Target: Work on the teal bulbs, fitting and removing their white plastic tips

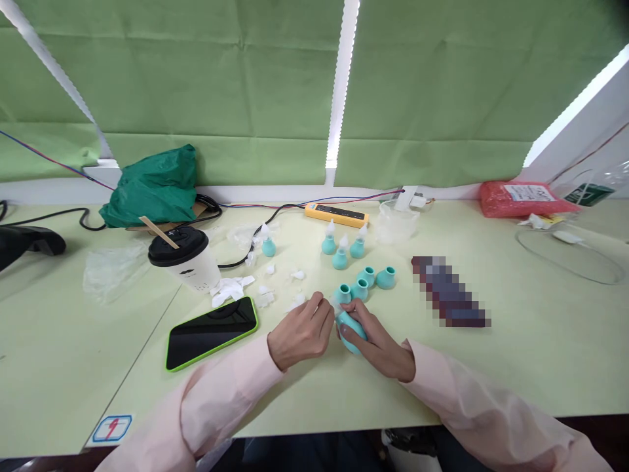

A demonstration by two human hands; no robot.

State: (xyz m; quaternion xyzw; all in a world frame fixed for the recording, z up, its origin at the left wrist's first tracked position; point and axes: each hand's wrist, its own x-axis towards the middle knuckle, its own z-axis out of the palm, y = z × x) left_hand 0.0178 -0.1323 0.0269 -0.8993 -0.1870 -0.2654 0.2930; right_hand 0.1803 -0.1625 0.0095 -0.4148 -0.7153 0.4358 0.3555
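Observation:
My right hand (377,342) is wrapped round a teal rubber bulb (350,330) held low over the pale green table (515,354). My left hand (303,331) is closed in a pinch at the bulb's upper end, where a small clear tip shows; what the fingers grip is too small to name. Just beyond lie several open teal bulbs (366,278) without tips. Further back stand three teal bulbs with white tips (340,248), and another one (268,244) stands to the left. Loose white tips (268,288) lie scattered left of my hands.
A phone in a green case (211,332) lies at the left. Behind it a white cup with a black lid (189,259) stands. A green bag (154,187), a yellow power strip (337,214), black cables, clear plastic bags and a red packet (523,198) line the back.

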